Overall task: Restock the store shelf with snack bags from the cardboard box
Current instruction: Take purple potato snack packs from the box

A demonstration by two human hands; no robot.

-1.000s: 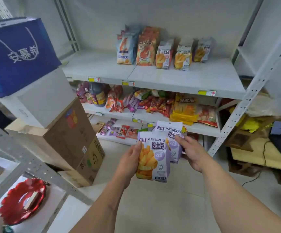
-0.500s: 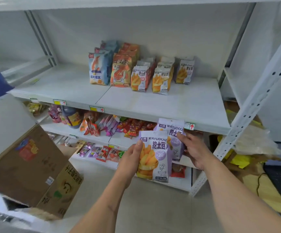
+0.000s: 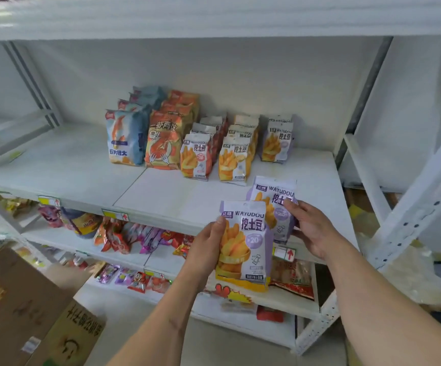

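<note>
Since half a second ago, both bags have been carried up and forward, so that they are now seen against the front of the top shelf (image 3: 161, 186) rather than below its edge; the box (image 3: 16, 307) has slid to the lower left corner of view.

On the top shelf, rows of stocked bags stand toward the back: blue ones at the left, orange ones beside them, then rows of fry-print bags, with a short purple row (image 3: 277, 141) at the far right. Bare shelf lies in front of that purple row. Lower shelves are seen packed with mixed snacks.

Two purple bags are held upright in the air, well short of the purple row. The near bag (image 3: 245, 241) is gripped at its left edge by the left hand (image 3: 203, 247), thumb on the front and fingers curled behind. The far bag (image 3: 275, 204) is pinched at its right side by the right hand (image 3: 312, 228), fingers clamped on its front face. The two bags overlap slightly; whether they touch cannot be told.

The step in hand is judged to be the carry to the shelf, with placing not yet done. The next move is likely to call for a reach to the right rear, each bag being stood upright in front of the matching purple row, print facing out.
</note>
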